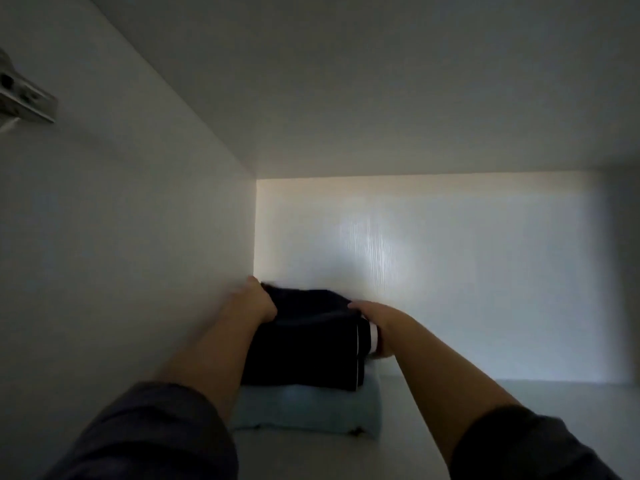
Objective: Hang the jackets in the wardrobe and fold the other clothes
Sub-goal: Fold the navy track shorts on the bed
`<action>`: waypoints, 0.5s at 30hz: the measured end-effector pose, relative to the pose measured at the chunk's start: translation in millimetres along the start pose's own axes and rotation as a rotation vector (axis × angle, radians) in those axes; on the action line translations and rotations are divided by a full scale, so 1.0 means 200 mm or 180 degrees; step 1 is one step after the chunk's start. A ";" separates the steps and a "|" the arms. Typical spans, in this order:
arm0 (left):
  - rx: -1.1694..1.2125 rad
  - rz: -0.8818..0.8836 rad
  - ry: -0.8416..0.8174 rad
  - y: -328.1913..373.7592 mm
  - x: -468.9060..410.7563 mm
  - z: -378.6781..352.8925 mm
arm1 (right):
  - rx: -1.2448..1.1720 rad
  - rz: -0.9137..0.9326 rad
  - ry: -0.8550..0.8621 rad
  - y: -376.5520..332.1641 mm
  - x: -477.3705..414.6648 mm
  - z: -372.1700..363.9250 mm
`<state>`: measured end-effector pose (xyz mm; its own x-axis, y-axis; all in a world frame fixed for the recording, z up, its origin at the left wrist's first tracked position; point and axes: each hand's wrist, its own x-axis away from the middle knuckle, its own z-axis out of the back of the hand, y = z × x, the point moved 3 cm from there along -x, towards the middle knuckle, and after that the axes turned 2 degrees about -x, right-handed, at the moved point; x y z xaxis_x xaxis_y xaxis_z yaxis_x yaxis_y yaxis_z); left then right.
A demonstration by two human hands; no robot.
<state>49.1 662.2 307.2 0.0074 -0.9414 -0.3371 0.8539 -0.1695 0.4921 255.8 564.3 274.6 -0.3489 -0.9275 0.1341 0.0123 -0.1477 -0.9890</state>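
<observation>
Dark sleeves (149,438) fill the bottom corners of the frame, with bare forearms reaching from them toward the lower middle. The left hand (254,303) curls over the far left corner of a dark folded garment (304,344). The right hand (375,323) clasps its right edge, thumb on top and fingers wrapped down the side, beside a white stripe and thin white piping. Both grips are narrow and closed on cloth, though blur hides the fingertips.

The garment is a soft, thick, roughly rectangular bundle whose long axis seems to run away from the camera. It lies between the hands on a pale blue folded cloth (304,410) that looks plush. This stack sits on the white wardrobe shelf (519,427), close beside the left side wall (121,237) and near the faintly grained back panel (433,271).

Releasing looks like the next move, since the bundle lies directly under both hands, with neither nearer. A metal hinge (24,98) shows at the upper left.
</observation>
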 end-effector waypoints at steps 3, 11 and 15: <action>-0.1054 -0.0514 -0.0042 -0.04 0.02 -0.13 | 0.0058 -0.0058 -0.0128 0.05 0.02 0.01; -0.0216 -0.2594 0.0289 0.03 0.41 -0.14 | 0.0286 0.0202 0.0193 0.06 0.09 -0.02; -0.1137 -0.3161 0.0434 -0.04 0.44 -0.20 | 0.0156 0.0483 0.0556 0.05 0.03 -0.03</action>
<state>62.4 591.7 241.6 -0.7373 -0.3837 -0.5560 0.6121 -0.7276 -0.3097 247.3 559.5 265.0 -0.4963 -0.8675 -0.0330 0.1209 -0.0315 -0.9922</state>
